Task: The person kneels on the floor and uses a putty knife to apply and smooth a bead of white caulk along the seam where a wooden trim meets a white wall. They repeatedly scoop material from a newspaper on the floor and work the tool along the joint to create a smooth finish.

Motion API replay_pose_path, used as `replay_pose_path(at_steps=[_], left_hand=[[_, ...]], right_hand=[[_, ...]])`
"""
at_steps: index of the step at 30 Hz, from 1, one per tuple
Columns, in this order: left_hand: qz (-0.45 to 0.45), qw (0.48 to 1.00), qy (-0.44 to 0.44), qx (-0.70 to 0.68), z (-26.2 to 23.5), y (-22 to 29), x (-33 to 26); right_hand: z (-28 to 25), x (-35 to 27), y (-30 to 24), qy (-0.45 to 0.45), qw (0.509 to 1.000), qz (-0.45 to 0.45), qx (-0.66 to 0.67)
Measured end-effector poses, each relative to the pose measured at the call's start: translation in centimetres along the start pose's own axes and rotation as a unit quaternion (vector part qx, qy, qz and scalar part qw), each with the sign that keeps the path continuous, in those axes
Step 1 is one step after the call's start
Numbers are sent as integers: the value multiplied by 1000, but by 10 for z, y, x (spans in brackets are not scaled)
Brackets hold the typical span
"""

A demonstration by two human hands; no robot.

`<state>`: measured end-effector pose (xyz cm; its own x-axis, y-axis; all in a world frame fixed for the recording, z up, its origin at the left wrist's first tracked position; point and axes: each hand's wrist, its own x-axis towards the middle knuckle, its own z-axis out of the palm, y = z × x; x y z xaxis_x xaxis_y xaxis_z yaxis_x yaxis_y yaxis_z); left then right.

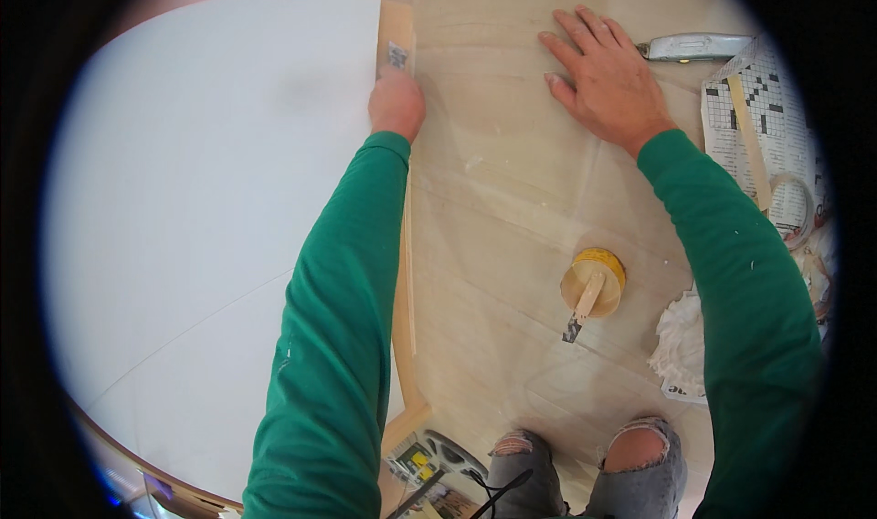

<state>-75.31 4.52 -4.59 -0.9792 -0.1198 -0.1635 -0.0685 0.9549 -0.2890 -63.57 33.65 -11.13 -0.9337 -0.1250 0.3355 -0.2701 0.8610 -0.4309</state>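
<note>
My left hand is closed, its arm stretched over a large white panel. A small putty knife with a smeared metallic blade sticks out beyond the fist. Its blade lies against the light wooden strip along the panel's right edge; the handle is hidden in my fingers. To the right, my right hand rests flat on the covered floor, fingers spread and holding nothing. Just beside its fingers lies a grey metal utility knife.
A yellow-rimmed round tin has a wooden-handled tool lying across it. At right are newspaper, a tape roll and a crumpled white cloth or paper. My knees and a grey-black device are at the bottom.
</note>
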Motion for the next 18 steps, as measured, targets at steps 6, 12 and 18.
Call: replay_pose_path(at_steps=[6, 12, 18], left_hand=[[-30, 999, -3, 9, -2, 3, -7], [-13, 1000, -9, -4, 0, -7, -15], [-12, 1000, -8, -5, 3, -11, -25]], right_hand=[[-9, 1, -6, -2, 1000, -1, -14], [-6, 1, -6, 9, 1000, -3, -6], [-6, 0, -4, 9, 1000, -3, -6]])
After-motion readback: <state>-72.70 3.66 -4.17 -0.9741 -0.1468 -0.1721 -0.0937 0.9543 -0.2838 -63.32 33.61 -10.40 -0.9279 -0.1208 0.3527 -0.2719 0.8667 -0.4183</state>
